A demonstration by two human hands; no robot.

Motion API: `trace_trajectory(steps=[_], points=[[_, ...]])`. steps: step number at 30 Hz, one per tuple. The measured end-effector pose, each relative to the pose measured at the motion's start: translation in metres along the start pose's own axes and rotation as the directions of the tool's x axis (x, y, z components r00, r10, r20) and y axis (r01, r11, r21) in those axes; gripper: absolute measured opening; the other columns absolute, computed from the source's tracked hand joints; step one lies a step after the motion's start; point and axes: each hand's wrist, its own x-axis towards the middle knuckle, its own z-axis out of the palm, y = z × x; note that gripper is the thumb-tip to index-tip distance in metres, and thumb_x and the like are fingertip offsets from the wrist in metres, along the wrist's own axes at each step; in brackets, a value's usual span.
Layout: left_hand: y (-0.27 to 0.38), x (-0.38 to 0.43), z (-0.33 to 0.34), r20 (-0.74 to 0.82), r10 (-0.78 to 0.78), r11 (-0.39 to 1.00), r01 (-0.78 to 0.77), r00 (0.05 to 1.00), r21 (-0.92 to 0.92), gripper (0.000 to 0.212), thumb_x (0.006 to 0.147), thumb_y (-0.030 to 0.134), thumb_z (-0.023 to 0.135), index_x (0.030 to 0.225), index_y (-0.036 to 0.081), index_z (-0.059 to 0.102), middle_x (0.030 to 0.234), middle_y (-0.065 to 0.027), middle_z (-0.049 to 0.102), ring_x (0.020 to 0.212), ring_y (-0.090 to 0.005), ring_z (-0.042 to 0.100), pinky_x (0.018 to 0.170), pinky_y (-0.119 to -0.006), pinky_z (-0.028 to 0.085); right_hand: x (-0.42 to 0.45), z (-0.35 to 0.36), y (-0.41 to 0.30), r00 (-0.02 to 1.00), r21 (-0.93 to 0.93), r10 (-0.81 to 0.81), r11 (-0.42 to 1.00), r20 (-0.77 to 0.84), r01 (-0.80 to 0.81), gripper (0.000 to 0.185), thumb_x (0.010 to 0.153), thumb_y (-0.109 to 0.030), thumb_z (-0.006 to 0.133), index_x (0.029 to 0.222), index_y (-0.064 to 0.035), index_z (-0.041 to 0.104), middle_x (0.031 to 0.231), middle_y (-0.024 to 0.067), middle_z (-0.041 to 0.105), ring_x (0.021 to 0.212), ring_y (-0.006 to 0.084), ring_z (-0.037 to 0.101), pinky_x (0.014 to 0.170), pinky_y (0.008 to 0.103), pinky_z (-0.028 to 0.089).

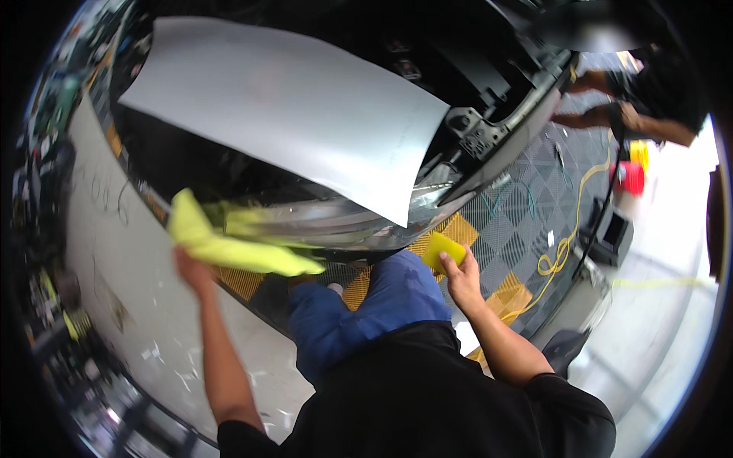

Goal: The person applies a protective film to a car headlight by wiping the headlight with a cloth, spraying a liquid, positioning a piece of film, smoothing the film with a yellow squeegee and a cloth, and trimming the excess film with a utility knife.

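My left hand [194, 269] grips a bright yellow cloth [240, 246], blurred by motion, beside the front of a dark car. My right hand [462, 276] holds a flat yellow pad or squeegee card [442, 252] between thumb and fingers, to the right of my blue-clad knee. Before me the car's front bumper [338, 223] curves across the view. A large pale sheet [286, 109] lies over the front of the car, its near corner hanging over the bumper. A metal bracket [478, 131], probably a hood hinge, shows at the sheet's right.
Another person [647, 103] stands beyond the car at the upper right. A yellow hose [578, 217] winds over the patterned tile floor [504, 212] near a black boxy device [610, 232] and a red bucket [630, 177]. Cluttered shelves line the far left.
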Motion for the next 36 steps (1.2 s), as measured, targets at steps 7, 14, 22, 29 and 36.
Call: trace_trajectory(steps=[7, 14, 22, 29, 36], points=[[0.107, 0.323, -0.099, -0.005, 0.403, 0.856, -0.375, 0.915, 0.355, 0.045, 0.109, 0.034, 0.047, 0.132, -0.003, 0.061, 0.123, -0.0222, 0.07, 0.107, -0.0335, 0.07, 0.096, -0.039, 0.053, 0.019, 0.093, 0.025, 0.711, 0.152, -0.047, 0.965, -0.702, 0.214, 0.022, 0.102, -0.019, 0.058, 0.11, 0.0014, 0.057, 0.083, 0.0095, 0.065, 0.061, 0.0162, 0.063, 0.052, 0.0307, 0.051], [0.07, 0.346, 0.033, 0.661, 0.58, 0.483, -0.854, 0.476, 0.192, 0.036, 0.109, 0.021, 0.047, 0.128, -0.006, 0.058, 0.113, -0.0263, 0.064, 0.107, -0.0443, 0.061, 0.096, -0.045, 0.047, 0.061, 0.12, 0.0, 0.52, -0.254, -0.199, 0.966, -0.831, -0.037, 0.033, 0.096, -0.025, 0.064, 0.107, 0.0065, 0.062, 0.087, 0.0183, 0.072, 0.076, 0.0297, 0.072, 0.071, 0.0412, 0.057], [0.096, 0.304, 0.019, 0.707, 0.629, 0.309, -0.938, 0.323, 0.154, 0.027, 0.102, 0.012, 0.056, 0.12, -0.009, 0.056, 0.115, -0.0265, 0.061, 0.107, -0.0455, 0.058, 0.094, -0.046, 0.046, 0.044, 0.127, -0.014, 0.565, -0.14, -0.111, 0.99, -0.818, -0.008, 0.037, 0.092, -0.027, 0.063, 0.104, 0.0076, 0.064, 0.096, 0.0298, 0.071, 0.092, 0.0463, 0.07, 0.086, 0.0504, 0.054], [0.132, 0.283, -0.001, 0.767, 0.544, 0.237, -0.939, 0.341, 0.25, 0.028, 0.099, 0.015, 0.064, 0.118, -0.005, 0.059, 0.11, -0.0229, 0.063, 0.107, -0.0401, 0.062, 0.099, -0.045, 0.048, 0.036, 0.117, -0.034, 0.646, -0.121, -0.158, 0.987, -0.747, 0.102, 0.036, 0.093, -0.027, 0.062, 0.105, 0.0062, 0.062, 0.092, 0.0307, 0.07, 0.092, 0.0484, 0.069, 0.084, 0.0514, 0.054], [0.178, 0.004, 0.056, 0.866, 0.457, 0.302, -0.88, -0.204, -0.366, 0.018, 0.091, 0.009, 0.069, 0.107, 0.001, 0.069, 0.101, -0.0179, 0.066, 0.098, -0.0328, 0.065, 0.087, -0.038, 0.052, 0.034, 0.123, -0.032, 0.594, -0.002, -0.006, 1.0, -0.804, 0.008, 0.033, 0.094, -0.026, 0.062, 0.103, 0.0053, 0.062, 0.092, 0.0305, 0.07, 0.089, 0.0486, 0.069, 0.082, 0.053, 0.054]])
